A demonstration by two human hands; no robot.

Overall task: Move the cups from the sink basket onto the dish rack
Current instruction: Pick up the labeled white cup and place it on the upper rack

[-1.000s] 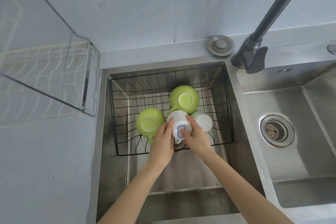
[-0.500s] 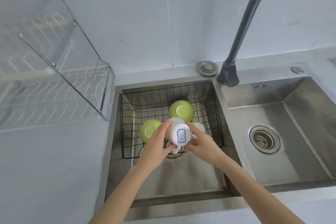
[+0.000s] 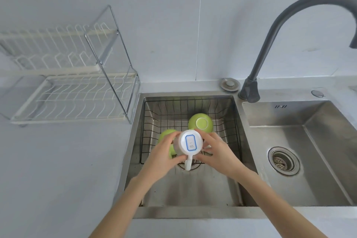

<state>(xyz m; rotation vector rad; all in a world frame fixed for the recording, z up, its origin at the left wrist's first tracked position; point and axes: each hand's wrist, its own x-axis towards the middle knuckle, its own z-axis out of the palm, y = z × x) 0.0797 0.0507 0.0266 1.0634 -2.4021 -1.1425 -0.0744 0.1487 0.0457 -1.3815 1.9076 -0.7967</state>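
Note:
A white cup (image 3: 190,142) with a blue-bordered label on its base is held upside down above the black wire sink basket (image 3: 164,114), handle pointing toward me. My left hand (image 3: 164,153) grips its left side and my right hand (image 3: 217,151) its right side. One green cup (image 3: 201,122) lies bottom-up in the basket behind it. A second green cup (image 3: 164,135) shows partly behind my left hand. Another white cup is mostly hidden under my right hand. The white two-tier dish rack (image 3: 75,94) stands on the counter to the left, with nothing on it.
The basket sits in the left basin of a steel double sink (image 3: 193,189). A dark curved faucet (image 3: 270,44) rises between the basins. The right basin (image 3: 309,150) has a drain strainer. A clear panel (image 3: 112,60) stands at the rack's right end.
Both hands have lifted the white cup up out of the basket, toward me. My view has tilted up, so the rack and faucet show more fully.

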